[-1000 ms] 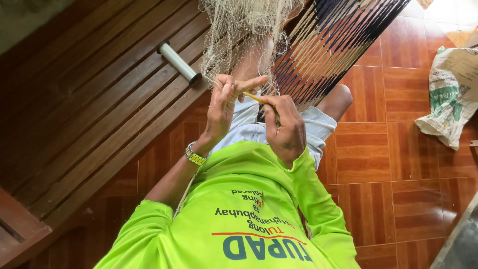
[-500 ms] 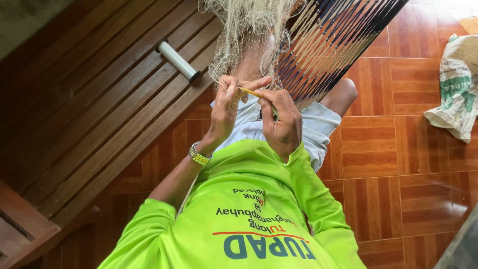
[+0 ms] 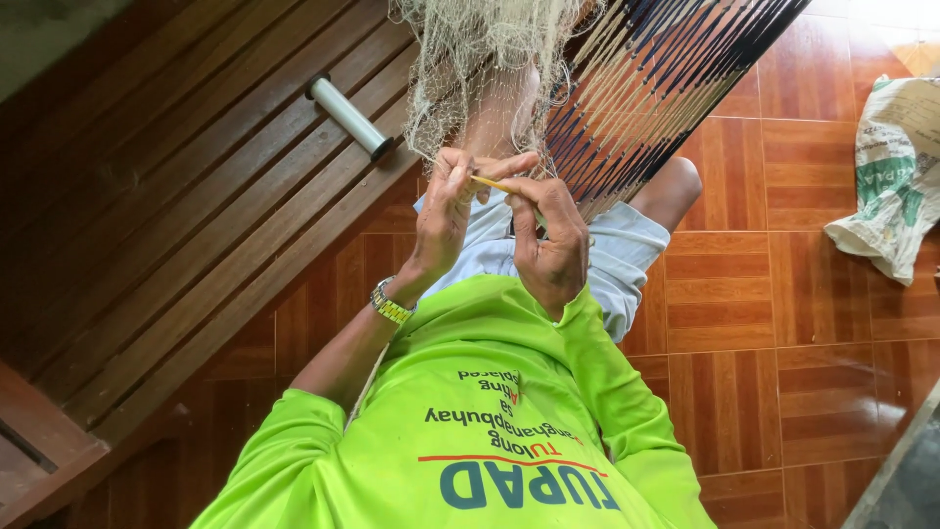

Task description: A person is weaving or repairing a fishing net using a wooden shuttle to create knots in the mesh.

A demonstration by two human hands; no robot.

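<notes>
- Brown wood-pattern tile floor (image 3: 783,323) under me, seen past my lime-green long-sleeved shirt (image 3: 490,431) and pale shorts (image 3: 612,260).
- Dark slatted wooden bench (image 3: 176,225) runs along my left side; a white tube with dark end caps (image 3: 349,118) lies on its slats near the edge.
- Striped woven cord panel (image 3: 656,88), dark and cream strands, slants down from the top toward my knee.
- Pale fishing net (image 3: 490,59) hangs from the top of view in a bunched mass, in front of the cord panel, its lower edge reaching my hands.
- White and green sack (image 3: 896,176) lies crumpled on the floor, well apart on the right.
- Left hand (image 3: 443,220): fingers curled, pinching the net's lower meshes; metal wristwatch (image 3: 392,304) on that wrist.
- Right hand (image 3: 550,240): closed, thumb and fingers pinching a thin yellow netting needle (image 3: 494,184).
- Needle tip points across to the left hand's fingertips, just beneath the net; the two hands are close together, nearly touching.
</notes>
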